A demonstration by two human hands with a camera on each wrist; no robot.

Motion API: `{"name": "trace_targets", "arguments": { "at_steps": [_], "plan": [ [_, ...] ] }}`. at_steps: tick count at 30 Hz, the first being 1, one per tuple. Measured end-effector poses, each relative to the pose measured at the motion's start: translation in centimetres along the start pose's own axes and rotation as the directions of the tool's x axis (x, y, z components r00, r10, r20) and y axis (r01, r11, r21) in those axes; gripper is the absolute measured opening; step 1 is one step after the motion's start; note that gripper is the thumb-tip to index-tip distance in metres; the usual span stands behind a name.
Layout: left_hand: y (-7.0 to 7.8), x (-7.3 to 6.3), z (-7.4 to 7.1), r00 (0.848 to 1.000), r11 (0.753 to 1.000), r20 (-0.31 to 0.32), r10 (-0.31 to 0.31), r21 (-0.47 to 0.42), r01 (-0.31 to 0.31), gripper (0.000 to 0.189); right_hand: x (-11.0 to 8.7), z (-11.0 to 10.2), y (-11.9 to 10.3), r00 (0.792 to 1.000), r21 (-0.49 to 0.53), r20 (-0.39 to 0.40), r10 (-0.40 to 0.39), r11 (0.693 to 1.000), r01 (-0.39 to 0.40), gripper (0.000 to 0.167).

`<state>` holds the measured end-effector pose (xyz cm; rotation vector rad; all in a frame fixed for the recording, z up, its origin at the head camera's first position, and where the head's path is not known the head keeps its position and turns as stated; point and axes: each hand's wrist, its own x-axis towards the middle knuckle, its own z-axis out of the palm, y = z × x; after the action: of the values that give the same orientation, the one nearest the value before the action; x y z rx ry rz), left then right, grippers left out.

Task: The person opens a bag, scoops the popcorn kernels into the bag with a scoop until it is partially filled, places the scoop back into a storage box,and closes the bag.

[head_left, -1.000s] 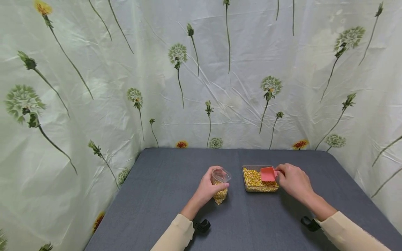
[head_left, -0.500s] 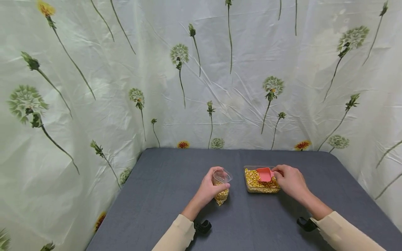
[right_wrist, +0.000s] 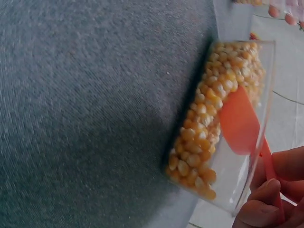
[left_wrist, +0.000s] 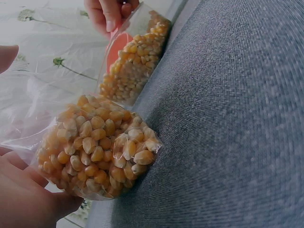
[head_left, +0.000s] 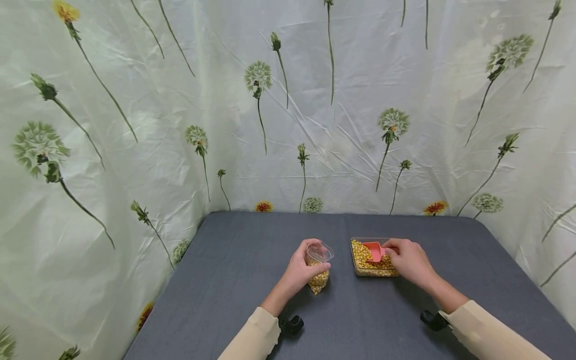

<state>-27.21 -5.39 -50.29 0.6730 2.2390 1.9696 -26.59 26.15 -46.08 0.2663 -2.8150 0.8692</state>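
Note:
My left hand (head_left: 300,270) holds a clear plastic bag (left_wrist: 99,147) partly filled with corn kernels, its round mouth held wide and facing up. The bag's lower end is at the tabletop. My right hand (head_left: 409,260) pinches the handle of a small coral-pink scoop (right_wrist: 241,122). The scoop's front edge is in among the kernels of a clear rectangular container (head_left: 377,273), which stands to the right of the bag. In the right wrist view the kernels slope, lower toward the handle side. Part of the scoop's blade is hidden in the corn.
A dark grey cloth covers the table (head_left: 252,240). Behind it hangs a pale curtain (head_left: 288,125) printed with dandelions. Black straps (head_left: 292,326) sit at both wrists, below the beige sleeves.
The right hand has moved the scoop leftward and lower, so its edge goes from above the corn into it. The left hand and bag have stayed almost the same.

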Motion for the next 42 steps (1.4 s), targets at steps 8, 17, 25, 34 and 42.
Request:
{"name": "trace_targets", "arguments": {
  "at_steps": [8,17,25,34,42],
  "plan": [
    [0.1,0.2,0.1,1.0,1.0,0.012,-0.013,-0.012,0.013,0.057,-0.4,-0.2,0.0,0.998,0.035,0.064,0.02,0.999,-0.023,0.019],
    [-0.1,0.1,0.1,1.0,1.0,0.005,0.031,-0.004,-0.031,0.054,-0.8,-1.8,0.6,0.991,0.078,0.135,0.012,0.997,-0.022,0.019],
    [-0.1,-0.1,0.1,1.0,1.0,-0.001,0.019,-0.002,-0.019,0.052,-1.0,-1.4,0.3,0.993,0.041,0.119,-0.017,0.999,0.013,0.018],
    [-0.2,0.0,0.2,1.0,1.0,0.003,0.021,-0.012,-0.021,0.052,-1.2,-0.7,0.0,0.99,0.103,0.131,0.044,0.993,-0.058,0.015],
    [-0.4,0.1,0.2,1.0,1.0,0.006,0.025,-0.003,-0.025,0.054,-1.5,-1.3,0.2,0.986,0.134,0.126,0.106,0.983,-0.123,0.017]
  ]
}}
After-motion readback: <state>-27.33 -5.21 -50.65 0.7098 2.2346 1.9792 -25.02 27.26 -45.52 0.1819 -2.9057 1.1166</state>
